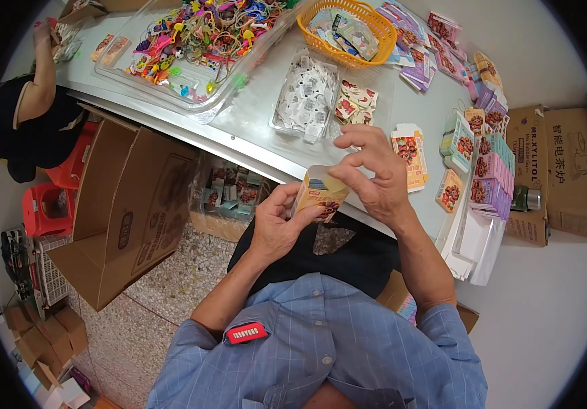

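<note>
My left fingers [302,219] clamp one yellow carton [314,202], lettering printed; my right fingers [364,138] spread near its flap; one clear bin [194,105] at eleven o'clock.

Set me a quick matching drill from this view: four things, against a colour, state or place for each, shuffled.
1. Small box
2. Basket
3. Clear tub
4. Plastic stools

A. Red, at the picture's left
B. Filled with white packets
C. Yellow-orange, with lattice sides
D. Held in the left hand

Pairs: 1-D, 2-C, 3-B, 4-A
</note>
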{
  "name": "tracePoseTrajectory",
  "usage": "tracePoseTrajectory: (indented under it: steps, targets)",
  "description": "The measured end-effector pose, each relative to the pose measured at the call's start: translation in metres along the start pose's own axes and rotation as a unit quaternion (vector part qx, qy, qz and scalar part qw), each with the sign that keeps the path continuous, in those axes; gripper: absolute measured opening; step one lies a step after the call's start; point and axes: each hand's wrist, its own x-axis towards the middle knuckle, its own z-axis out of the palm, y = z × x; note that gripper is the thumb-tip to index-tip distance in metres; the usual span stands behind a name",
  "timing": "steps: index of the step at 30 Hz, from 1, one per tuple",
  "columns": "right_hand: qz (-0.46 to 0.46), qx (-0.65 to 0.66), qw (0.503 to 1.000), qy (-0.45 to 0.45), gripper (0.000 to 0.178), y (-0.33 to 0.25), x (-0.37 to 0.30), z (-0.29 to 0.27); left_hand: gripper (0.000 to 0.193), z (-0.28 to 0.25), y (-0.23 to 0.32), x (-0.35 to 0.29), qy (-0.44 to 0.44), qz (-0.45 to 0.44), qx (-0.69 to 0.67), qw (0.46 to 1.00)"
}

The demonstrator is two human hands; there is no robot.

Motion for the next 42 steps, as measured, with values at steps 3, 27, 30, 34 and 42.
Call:
tracePoseTrajectory:
  steps: [3,27,30,34,42]
  targets:
    - [-0.002,0.000,1.000,0.004,0.008,0.002,0.001,-0.001,0.037,0.001,0.001,0.000,-0.005,-0.009,-0.003,1.000]
    - [0.064,-0.499,0.853,-0.140,0.031,0.062,0.093,0.022,0.035,-0.013,-0.002,-0.005,0.036,0.000,0.007,0.999]
    - [0.077,-0.539,0.829,-0.132,0.029,0.068,0.095,0.033,0.036,-0.017,-0.004,-0.005,0.029,0.000,0.007,1.000]
    - [0.070,-0.509,0.852,-0.099,0.023,0.076,0.094,0.031,0.036,-0.017,-0.003,-0.003,0.028,0.005,0.003,1.000]
    - [0.085,-0.245,0.964,-0.052,0.022,0.070,0.081,-0.002,0.036,-0.022,-0.002,-0.005,0.035,0.007,-0.003,0.999]
